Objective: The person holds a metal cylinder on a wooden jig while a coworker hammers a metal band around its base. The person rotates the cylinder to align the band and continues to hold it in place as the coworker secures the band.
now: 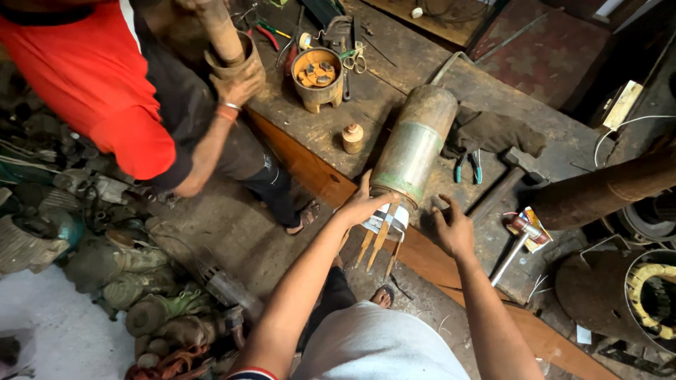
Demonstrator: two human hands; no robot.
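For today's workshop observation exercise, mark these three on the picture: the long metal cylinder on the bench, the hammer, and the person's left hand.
metal cylinder (pixel 414 144): head view, on the middle of its greenish body.
hammer (pixel 512 248): head view, on the pale handle.
left hand (pixel 364 204): head view, on the back of the hand.

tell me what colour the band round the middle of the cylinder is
Pale green, on the rusty brown cylinder; the head view shows it.

Both your bare forearms reach forward and up from the bottom of the view, roughly parallel. Your left hand (pixel 362 204) is stretched out, fingers extended and spread, palm down, thumb apart. Your right hand (pixel 454 229) is loosely curled, fingers bent downward and thumb raised, wrist slightly cocked, grasping nothing.
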